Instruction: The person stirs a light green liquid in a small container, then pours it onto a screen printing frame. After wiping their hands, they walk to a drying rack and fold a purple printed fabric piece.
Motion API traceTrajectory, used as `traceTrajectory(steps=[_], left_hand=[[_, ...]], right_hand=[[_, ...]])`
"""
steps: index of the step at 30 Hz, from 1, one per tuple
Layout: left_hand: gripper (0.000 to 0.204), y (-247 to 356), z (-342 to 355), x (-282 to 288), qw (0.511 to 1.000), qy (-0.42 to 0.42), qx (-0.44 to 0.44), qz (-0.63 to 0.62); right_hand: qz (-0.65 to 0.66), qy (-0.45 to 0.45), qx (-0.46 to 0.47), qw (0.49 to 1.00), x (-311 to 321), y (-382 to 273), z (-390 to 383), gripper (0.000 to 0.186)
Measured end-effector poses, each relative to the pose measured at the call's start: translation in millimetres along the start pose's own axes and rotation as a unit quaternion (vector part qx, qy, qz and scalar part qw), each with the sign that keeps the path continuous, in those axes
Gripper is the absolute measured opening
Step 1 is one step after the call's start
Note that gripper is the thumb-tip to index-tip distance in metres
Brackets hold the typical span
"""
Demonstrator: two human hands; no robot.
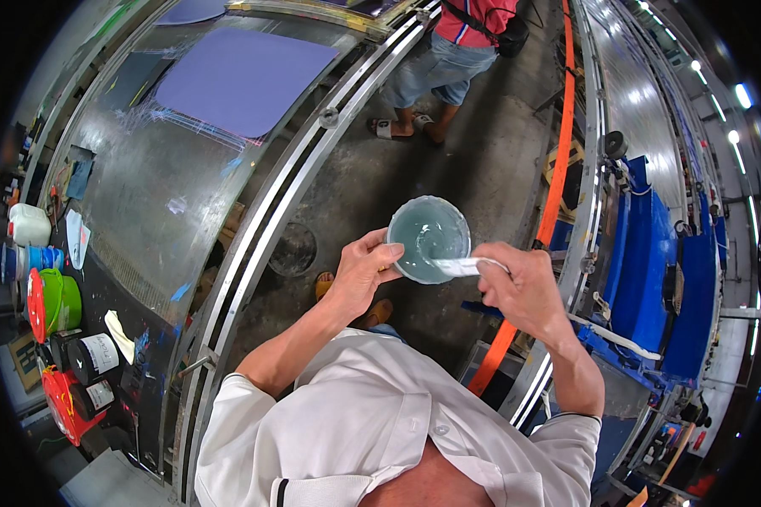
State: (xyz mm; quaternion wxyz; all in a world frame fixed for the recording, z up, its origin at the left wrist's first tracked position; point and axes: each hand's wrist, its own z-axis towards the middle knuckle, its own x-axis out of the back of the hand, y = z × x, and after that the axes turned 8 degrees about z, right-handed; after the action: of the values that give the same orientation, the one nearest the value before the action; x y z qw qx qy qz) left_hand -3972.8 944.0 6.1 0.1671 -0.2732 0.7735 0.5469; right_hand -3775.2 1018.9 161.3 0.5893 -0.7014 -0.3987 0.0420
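Note:
Out in front of my chest, my left hand (369,269) grips the rim of a round tub (455,221), its thumb over the edge and its fingers along the outer wall. Inside the tub is a glossy grey-green paste or liquid (418,237). My right hand (517,283) is closed around a flat white stirring stick (458,266). The stick's far end dips into the tub near the right side, and its tip is hidden in the contents. The tub is tilted so that its open top faces me.
At left, a long metal printing table (177,207) carries a purple sheet (245,80). Green (59,300) and red (59,401) tubs and black jars (93,355) crowd its near end. Ahead in the aisle stands another person (448,63). On the right run an orange rail (560,169) and blue trays (643,262).

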Motion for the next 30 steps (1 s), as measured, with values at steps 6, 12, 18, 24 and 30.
traceTrajectory(steps=[6, 12, 18, 24, 30], left_hand=[[0.069, 3.3, -3.2, -2.6, 1.000, -0.008, 0.000, -0.001], [0.064, -6.4, -1.9, -7.0, 1.000, 0.026, -0.002, 0.009], [0.061, 3.5, -3.6, -9.5, 1.000, 0.001, -0.023, 0.008], [0.065, -2.7, 0.3, -7.2, 1.000, 0.015, -0.006, 0.009], [0.070, -1.6, -1.6, -3.5, 1.000, 0.012, -0.016, 0.003]], right_hand=[[-0.307, 0.127, 0.304, 0.893, 6.7, 14.9, 22.2, 0.018], [-0.018, 0.026, 0.058, 0.998, -10.5, 0.4, -6.5, 0.006], [-0.302, 0.130, 0.274, 0.904, 7.6, 13.2, 18.8, 0.009], [-0.031, 0.046, 0.066, 0.996, -8.2, 0.7, -1.2, 0.005], [-0.258, 0.110, 0.210, 0.937, 5.3, 17.4, 9.3, 0.012]])
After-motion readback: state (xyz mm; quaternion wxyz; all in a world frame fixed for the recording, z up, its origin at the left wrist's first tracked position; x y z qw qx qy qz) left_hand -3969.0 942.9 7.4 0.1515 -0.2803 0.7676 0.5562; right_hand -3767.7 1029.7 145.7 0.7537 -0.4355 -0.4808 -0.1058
